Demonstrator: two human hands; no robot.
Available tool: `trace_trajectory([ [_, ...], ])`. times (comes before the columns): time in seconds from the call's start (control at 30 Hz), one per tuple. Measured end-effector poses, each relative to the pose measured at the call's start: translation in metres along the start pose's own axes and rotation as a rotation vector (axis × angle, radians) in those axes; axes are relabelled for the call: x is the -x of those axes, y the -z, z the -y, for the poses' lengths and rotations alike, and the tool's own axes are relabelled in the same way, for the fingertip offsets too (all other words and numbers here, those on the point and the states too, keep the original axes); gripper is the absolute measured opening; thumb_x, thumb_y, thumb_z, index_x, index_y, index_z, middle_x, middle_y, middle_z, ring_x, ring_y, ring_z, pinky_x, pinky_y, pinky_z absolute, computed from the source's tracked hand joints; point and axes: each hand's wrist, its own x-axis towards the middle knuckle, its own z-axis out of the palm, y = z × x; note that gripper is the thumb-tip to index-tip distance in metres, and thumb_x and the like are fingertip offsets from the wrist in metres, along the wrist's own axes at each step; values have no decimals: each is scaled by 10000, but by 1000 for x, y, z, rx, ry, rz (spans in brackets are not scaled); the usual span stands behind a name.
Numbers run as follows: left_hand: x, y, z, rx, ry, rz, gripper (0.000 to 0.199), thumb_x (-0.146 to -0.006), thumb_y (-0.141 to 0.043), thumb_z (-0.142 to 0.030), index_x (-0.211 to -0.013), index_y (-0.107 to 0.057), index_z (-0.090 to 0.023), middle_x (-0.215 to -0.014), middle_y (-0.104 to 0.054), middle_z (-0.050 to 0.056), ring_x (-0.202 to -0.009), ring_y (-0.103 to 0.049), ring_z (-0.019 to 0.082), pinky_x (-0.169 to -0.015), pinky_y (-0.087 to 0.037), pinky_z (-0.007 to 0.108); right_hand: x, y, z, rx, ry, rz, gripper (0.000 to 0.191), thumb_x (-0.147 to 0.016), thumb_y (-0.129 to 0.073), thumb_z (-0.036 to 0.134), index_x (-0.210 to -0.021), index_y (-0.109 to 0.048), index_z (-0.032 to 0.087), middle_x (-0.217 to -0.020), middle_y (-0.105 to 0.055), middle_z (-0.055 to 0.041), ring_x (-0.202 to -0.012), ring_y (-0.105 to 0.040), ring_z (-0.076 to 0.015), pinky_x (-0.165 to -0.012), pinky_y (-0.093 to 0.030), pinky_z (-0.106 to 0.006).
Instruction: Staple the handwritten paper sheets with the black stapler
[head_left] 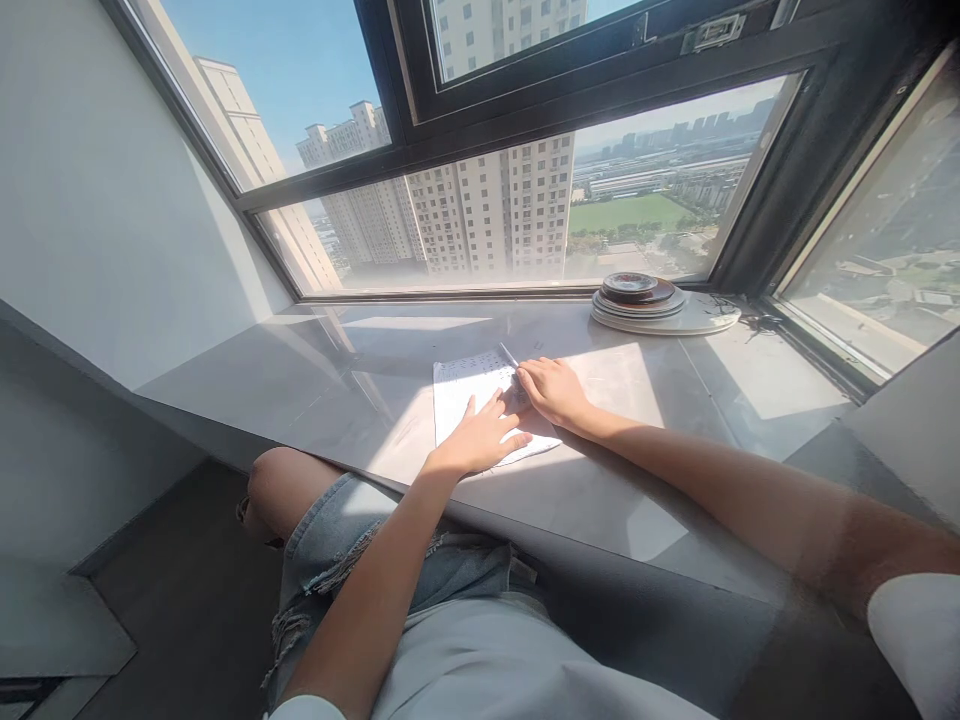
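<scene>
A white sheet of paper [459, 400] lies on the pale windowsill, with rows of dark handwriting along its upper part. My left hand [480, 436] rests flat on the lower half of the sheet, fingers spread. At the paper's right edge my right hand [553, 388] is closed around a slim white pen [508, 353], whose upper end sticks out to the upper left. The pen's tip is hidden behind the fingers. Both hands are close together, the left fingertips near the right hand.
Stacked plates [637, 300] stand at the back right of the windowsill [360, 420], against the window frame [480, 140]. A small dark object [763, 322] lies beside them in the corner. Bright sun patches fall across the sill. My legs in denim shorts [330, 530] are below its front edge.
</scene>
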Motion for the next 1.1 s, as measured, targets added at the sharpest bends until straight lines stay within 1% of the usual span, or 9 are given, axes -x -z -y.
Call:
trace_trajectory([
  [0.17, 1, 0, -1, -6, 8, -3, 570, -1119, -306, -629, -1576, -510, -355, -1820, -121, -25, -1691, -16, 276, -1362, 23, 618, 0, -1, 0, 30, 16, -6, 435, -1142, -303, 346, -861, -610, 218, -837, -704, -53, -799, -544, -225, -753, -280, -365],
  [0.33, 0, -1, 0, 11, 18, 0, 575, -1117, -316, -632, -1620, -454, -389, -1822, -86, -44, -1691, -4, 274, -1365, 39, 601, -1, -1, 1, 90, 49, 5, 440, -1138, -310, 345, -894, -651, 210, -852, -709, -70, -821, -547, -234, -754, -265, -376],
  [0.47, 0, -2, 1, 6, 27, 5, 584, -1119, -316, -629, -1637, -429, -384, -1824, -70, -38, -1691, 4, 274, -1361, 55, 604, 0, -1, 1, 138, 85, 26, 451, -1138, -305, 342, -913, -671, 204, -855, -707, -81, -827, -541, -242, -761, -259, -386],
  [0.57, 0, -2, 1, 0, 23, 4, 585, -1121, -314, -623, -1641, -419, -378, -1825, -68, -28, -1691, -4, 291, -1357, 41, 625, 0, 1, 3, 160, 87, 55, 449, -1135, -300, 332, -938, -681, 202, -879, -712, -93, -848, -545, -249, -771, -268, -387],
  [0.67, -1, -2, 1, -11, 16, 1, 567, -1122, -321, -615, -1611, -456, -362, -1821, -124, -8, -1690, -24, 300, -1350, 25, 651, 0, 5, 5, 181, 93, 108, 449, -1137, -308, 377, -984, -690, 197, -943, -728, -118, -892, -563, -261, -788, -285, -384],
  [0.77, -1, -2, -1, -20, 7, 3, 528, -1125, -331, -597, -1550, -521, -348, -1798, -235, 4, -1686, -70, 284, -1355, 26, 642, 0, 9, 9, 198, 108, 151, 436, -1122, -374, 485, -1071, -690, 189, -1049, -738, -153, -968, -582, -292, -826, -310, -388],
  [0.83, -2, -2, -1, -14, 6, 8, 521, -1126, -324, -597, -1534, -536, -351, -1792, -256, 0, -1686, -70, 276, -1357, 29, 637, 1, 10, 11, 207, 115, 168, 433, -1108, -402, 516, -1114, -684, 186, -1099, -735, -171, -1000, -584, -313, -852, -322, -400],
  [0.97, -2, -2, 0, -11, 19, 12, 527, -1125, -319, -603, -1530, -548, -354, -1803, -218, -13, -1690, -14, 272, -1358, 38, 625, 3, 9, 13, 243, 165, 179, 409, -1110, -373, 440, -1118, -681, 171, -1128, -719, -206, -1007, -579, -339, -880, -327, -433],
  [1.1, -3, -3, 2, -14, 15, 16, 537, -1129, -304, -597, -1536, -543, -341, -1804, -214, 6, -1691, -14, 271, -1348, 47, 648, 3, 10, 13, 276, 246, 182, 413, -1112, -346, 400, -1093, -680, 158, -1103, -707, -212, -981, -576, -342, -876, -326, -445],
])
